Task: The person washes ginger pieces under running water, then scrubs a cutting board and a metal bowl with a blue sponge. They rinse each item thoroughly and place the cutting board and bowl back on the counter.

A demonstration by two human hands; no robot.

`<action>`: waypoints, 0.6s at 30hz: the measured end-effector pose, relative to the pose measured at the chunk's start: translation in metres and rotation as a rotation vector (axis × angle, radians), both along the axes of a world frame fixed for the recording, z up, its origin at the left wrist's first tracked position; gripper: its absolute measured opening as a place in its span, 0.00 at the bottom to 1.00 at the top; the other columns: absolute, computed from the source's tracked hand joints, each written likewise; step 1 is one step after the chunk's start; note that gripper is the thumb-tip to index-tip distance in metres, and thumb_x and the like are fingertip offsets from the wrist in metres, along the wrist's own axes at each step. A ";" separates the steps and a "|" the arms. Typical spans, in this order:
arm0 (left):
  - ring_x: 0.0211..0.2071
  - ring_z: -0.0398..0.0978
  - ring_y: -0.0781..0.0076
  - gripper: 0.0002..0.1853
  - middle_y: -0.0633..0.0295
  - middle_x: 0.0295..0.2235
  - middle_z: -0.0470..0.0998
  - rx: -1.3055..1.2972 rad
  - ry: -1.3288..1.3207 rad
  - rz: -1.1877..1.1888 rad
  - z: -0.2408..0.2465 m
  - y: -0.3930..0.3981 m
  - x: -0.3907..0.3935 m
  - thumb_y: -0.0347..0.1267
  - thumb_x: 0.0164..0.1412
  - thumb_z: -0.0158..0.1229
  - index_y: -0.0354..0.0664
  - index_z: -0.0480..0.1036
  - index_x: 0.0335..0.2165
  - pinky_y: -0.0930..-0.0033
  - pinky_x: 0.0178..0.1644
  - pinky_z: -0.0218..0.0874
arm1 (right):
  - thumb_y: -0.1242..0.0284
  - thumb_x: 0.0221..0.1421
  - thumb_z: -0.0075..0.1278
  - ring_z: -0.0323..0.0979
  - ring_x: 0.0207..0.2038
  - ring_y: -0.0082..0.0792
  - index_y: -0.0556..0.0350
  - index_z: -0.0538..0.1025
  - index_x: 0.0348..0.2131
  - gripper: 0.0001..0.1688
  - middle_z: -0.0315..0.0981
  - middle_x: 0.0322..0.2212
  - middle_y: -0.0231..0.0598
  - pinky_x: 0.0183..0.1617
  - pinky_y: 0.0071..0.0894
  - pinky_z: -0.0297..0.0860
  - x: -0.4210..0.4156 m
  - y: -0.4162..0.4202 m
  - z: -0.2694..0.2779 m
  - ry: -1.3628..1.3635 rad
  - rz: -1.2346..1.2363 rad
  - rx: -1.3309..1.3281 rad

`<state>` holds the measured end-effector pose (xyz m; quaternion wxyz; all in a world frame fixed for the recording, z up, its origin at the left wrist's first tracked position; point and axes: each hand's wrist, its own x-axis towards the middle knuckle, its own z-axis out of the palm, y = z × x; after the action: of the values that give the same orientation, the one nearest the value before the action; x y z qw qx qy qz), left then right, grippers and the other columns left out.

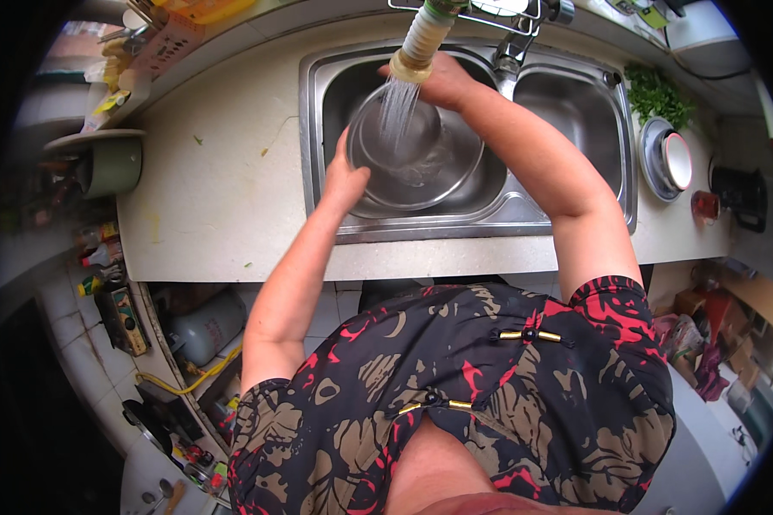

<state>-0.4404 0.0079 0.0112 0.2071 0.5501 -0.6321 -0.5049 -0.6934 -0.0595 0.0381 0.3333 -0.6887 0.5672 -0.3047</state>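
A round stainless steel basin (454, 170) is held in the left bowl of a double sink (534, 222). My left hand (348, 174) grips its left rim, thumb over the edge. Water (398, 112) sprays into it from a ribbed faucet extension (425, 35), and a little swirls at the bottom. Beyond the basin's far rim is my right hand (448, 80), partly behind the spray nozzle. Its fingers are mostly hidden, so I cannot tell whether they touch the rim or the nozzle.
Right of the sink are leafy greens (657, 93), stacked bowls (670, 161), a red glass cup (705, 206) and a black kettle (741, 193). A green pot (113, 164) stands at the counter's left end. Green scraps dot the counter (219, 193). A metal faucet (509, 55) rises behind the sink.
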 end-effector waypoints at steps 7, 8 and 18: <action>0.38 0.77 0.63 0.32 0.51 0.35 0.78 -0.193 0.073 0.188 0.003 -0.019 0.018 0.28 0.51 0.52 0.45 0.59 0.57 0.65 0.45 0.64 | 0.56 0.48 0.56 0.75 0.31 0.44 0.39 0.78 0.37 0.17 0.77 0.26 0.38 0.33 0.35 0.68 -0.001 0.052 -0.014 -0.016 -0.491 -0.116; 0.39 0.75 0.68 0.29 0.56 0.36 0.77 -0.144 0.110 0.293 -0.034 -0.018 0.029 0.27 0.49 0.54 0.41 0.63 0.53 0.68 0.44 0.64 | 0.54 0.50 0.55 0.74 0.28 0.46 0.46 0.79 0.32 0.18 0.76 0.23 0.42 0.32 0.35 0.67 0.009 0.060 -0.029 -0.058 -0.681 -0.071; 0.61 0.52 0.62 0.51 0.52 0.59 0.55 -0.141 0.421 0.330 -0.026 0.017 -0.025 0.17 0.40 0.46 0.48 0.39 0.63 0.70 0.63 0.43 | 0.67 0.45 0.62 0.74 0.33 0.34 0.60 0.77 0.35 0.18 0.76 0.31 0.38 0.35 0.34 0.70 0.083 0.110 -0.115 -1.135 -1.067 0.559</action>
<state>-0.4650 0.0250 -0.0152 0.4510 0.5127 -0.5106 -0.5225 -0.6099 0.0501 -0.0767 0.5384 0.0398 0.6184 -0.5711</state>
